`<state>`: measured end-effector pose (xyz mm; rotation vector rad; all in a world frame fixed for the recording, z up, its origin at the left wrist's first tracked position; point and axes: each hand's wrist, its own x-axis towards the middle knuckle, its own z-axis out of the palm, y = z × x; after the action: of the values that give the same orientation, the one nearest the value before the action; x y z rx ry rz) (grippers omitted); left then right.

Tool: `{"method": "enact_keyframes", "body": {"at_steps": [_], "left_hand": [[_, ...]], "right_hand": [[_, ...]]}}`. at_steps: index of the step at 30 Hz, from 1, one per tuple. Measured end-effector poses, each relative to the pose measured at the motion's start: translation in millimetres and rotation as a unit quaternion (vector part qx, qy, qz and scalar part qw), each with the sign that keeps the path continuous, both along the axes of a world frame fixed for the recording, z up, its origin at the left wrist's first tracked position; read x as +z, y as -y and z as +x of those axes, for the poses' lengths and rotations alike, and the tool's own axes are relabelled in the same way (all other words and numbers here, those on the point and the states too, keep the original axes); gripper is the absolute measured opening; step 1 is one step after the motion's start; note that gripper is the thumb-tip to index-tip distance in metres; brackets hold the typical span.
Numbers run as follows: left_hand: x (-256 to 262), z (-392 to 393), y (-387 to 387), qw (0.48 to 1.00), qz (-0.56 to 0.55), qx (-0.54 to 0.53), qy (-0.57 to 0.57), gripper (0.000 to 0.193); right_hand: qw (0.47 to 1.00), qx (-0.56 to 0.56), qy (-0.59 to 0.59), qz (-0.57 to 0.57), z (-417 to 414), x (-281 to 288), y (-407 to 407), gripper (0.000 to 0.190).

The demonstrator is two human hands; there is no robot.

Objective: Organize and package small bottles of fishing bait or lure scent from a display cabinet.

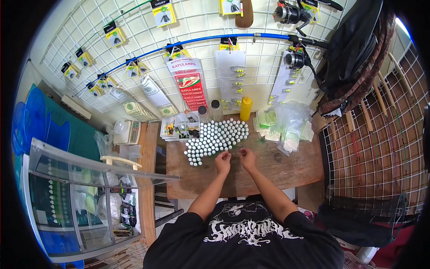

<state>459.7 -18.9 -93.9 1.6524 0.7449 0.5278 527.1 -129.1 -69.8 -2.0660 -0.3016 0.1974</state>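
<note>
Many small bottles with white caps (pixel 218 134) stand packed together on a wooden table (pixel 268 171). Just in front of the cluster's near edge is my left hand (pixel 222 163), its fingers bent and the tips close together. My right hand (pixel 248 159) hovers a short way to its right, fingers curled, with a gap between the two hands. Whether either hand pinches something small is too fine to see. Behind the bottles stand a yellow squeeze bottle (pixel 246 109) and two clear jars with dark lids (pixel 215 111).
A white compartment box (pixel 179 129) with small tackle sits left of the bottles. Plastic bags with pale green packets (pixel 285 124) lie at the right. A glass display case (pixel 90 201) and digital scale (pixel 129 132) are left. Fishing reels (pixel 295 60) hang on a wire grid.
</note>
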Motion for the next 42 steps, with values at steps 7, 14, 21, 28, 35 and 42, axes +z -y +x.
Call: {"method": "enact_keyframes", "body": {"at_steps": [7,14,21,28,35,42], "left_hand": [[-16.4,6.5,1.3,0.999,-0.011,-0.048,-0.012,0.033],[-2.5,2.4,13.4,0.995,0.064,-0.050,-0.059,0.040],[1.4,6.7,14.3,0.986,0.095,-0.031,-0.135,0.040],[0.5,10.0,12.2,0.984,0.128,-0.033,-0.117,0.039],[-2.6,8.4,10.2,0.984,0.100,-0.043,-0.143,0.039],[-5.1,10.9,10.3,0.988,0.056,-0.049,-0.139,0.038]], "right_hand": [[0.998,0.033,-0.044,-0.034,19.8,-12.3,-10.8,0.033],[0.996,0.068,-0.050,-0.035,23.2,-15.7,-16.7,0.034],[0.992,0.093,-0.061,-0.053,24.3,-21.7,-24.3,0.034],[0.994,0.092,-0.045,-0.049,27.6,-22.1,-30.9,0.032],[0.993,0.060,-0.047,-0.088,23.7,-16.8,-39.2,0.031],[0.997,0.039,-0.048,-0.048,25.5,-21.4,-39.9,0.027]]}}
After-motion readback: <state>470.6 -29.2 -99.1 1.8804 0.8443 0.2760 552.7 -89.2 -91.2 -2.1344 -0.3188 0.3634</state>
